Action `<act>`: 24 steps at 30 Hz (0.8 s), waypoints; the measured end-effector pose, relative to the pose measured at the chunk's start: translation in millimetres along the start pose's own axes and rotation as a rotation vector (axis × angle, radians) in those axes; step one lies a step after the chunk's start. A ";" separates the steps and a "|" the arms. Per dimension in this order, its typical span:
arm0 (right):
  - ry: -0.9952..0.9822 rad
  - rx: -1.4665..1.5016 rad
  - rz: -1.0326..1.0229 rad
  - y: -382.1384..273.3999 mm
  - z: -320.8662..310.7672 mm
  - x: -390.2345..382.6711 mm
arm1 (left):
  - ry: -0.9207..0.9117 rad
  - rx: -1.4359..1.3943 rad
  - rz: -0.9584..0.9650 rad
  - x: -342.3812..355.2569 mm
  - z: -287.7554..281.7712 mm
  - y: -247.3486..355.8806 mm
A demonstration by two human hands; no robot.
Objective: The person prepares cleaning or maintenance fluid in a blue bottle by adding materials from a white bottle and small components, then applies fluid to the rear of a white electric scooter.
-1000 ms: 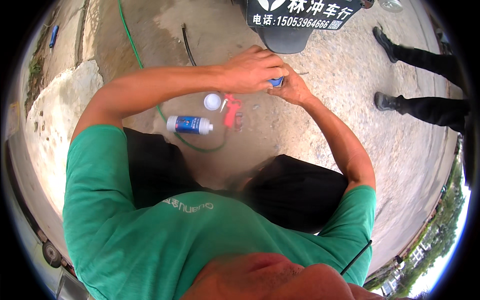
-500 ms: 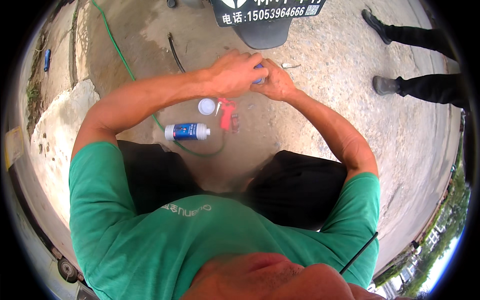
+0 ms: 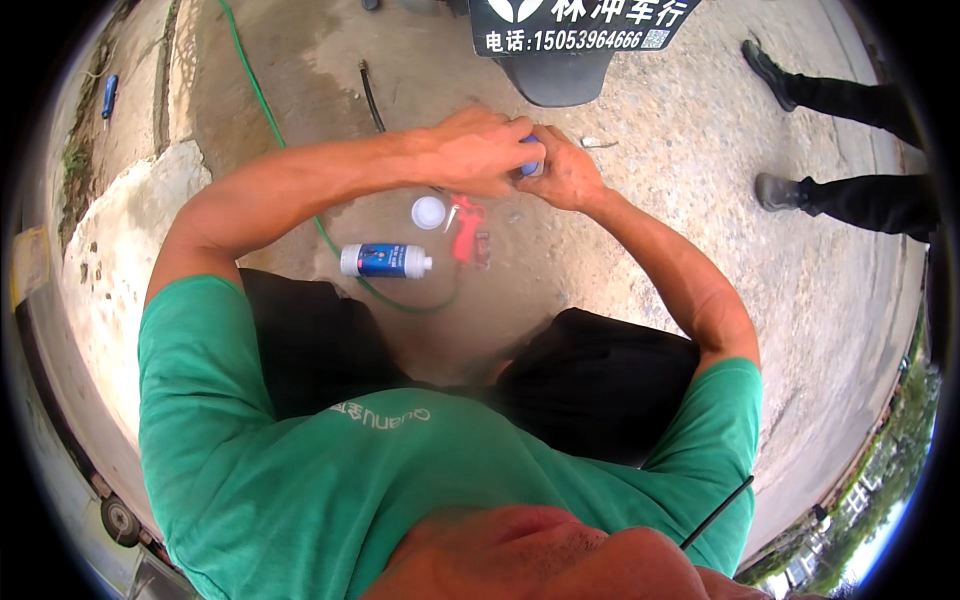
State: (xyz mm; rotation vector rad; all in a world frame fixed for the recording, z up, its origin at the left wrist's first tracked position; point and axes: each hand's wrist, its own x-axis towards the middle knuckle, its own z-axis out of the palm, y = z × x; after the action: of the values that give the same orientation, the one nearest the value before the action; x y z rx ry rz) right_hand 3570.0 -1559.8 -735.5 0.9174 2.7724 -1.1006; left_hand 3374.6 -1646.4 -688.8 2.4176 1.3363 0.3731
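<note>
My left hand (image 3: 475, 150) and my right hand (image 3: 563, 172) meet over the concrete ground, fingers closed together around a small blue object (image 3: 530, 162) that is mostly hidden between them. Below the hands a white spray can with a blue label (image 3: 385, 261) lies on its side. Its white cap (image 3: 428, 212) sits loose beside a red air-gun nozzle (image 3: 466, 225) on a green hose (image 3: 290, 160).
A dark mudguard with a printed sign (image 3: 570, 40) stands just beyond my hands. Another person's dark trousers and shoes (image 3: 830, 150) are at the right. A black rubber strip (image 3: 372, 95) lies on the concrete, and a raised slab (image 3: 110, 240) is at the left.
Both hands stay closed together on the small blue object. The view has shifted a little, so the sign and the standing person's feet sit higher in the picture.
</note>
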 end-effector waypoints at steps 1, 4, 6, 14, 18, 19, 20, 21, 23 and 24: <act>-0.006 -0.009 -0.004 -1.2 1.6 -0.3 | -0.007 -0.008 0.026 -2.2 3.1 -7.1; -0.010 -0.027 0.002 0.2 4.7 0.4 | -0.055 -0.078 -0.145 -1.5 8.9 -10.5; -0.003 -0.020 0.023 1.4 4.5 3.1 | -0.087 -0.126 -0.334 3.2 6.4 -6.1; -0.024 -0.057 0.061 -2.9 2.4 6.6 | -0.129 -0.125 -0.592 6.0 -20.1 8.3; -0.045 -0.103 0.023 2.8 5.8 10.2 | 0.310 0.097 0.044 -7.1 -10.2 -4.9; -0.028 -0.094 0.028 3.2 6.6 9.9 | 0.266 0.138 0.135 -7.8 -8.9 -9.3; -0.011 -0.086 0.033 3.1 7.4 9.2 | 0.221 0.179 0.227 -7.8 -7.1 -13.0; 0.006 -0.077 0.036 1.4 7.3 9.2 | 0.167 0.147 0.170 -7.4 -5.4 -15.8; -0.001 -0.046 0.034 -2.1 4.7 9.5 | 0.058 0.085 0.057 -6.4 -1.3 -19.9; -0.003 -0.031 0.038 -3.5 2.8 8.7 | 0.000 0.049 -0.092 -3.5 -4.9 -15.1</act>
State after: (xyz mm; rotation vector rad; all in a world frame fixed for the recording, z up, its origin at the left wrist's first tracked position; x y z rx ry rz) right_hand 3560.4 -1559.0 -737.4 0.9594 2.7499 -1.0492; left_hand 3359.4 -1641.1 -691.0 2.3846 1.4669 0.3200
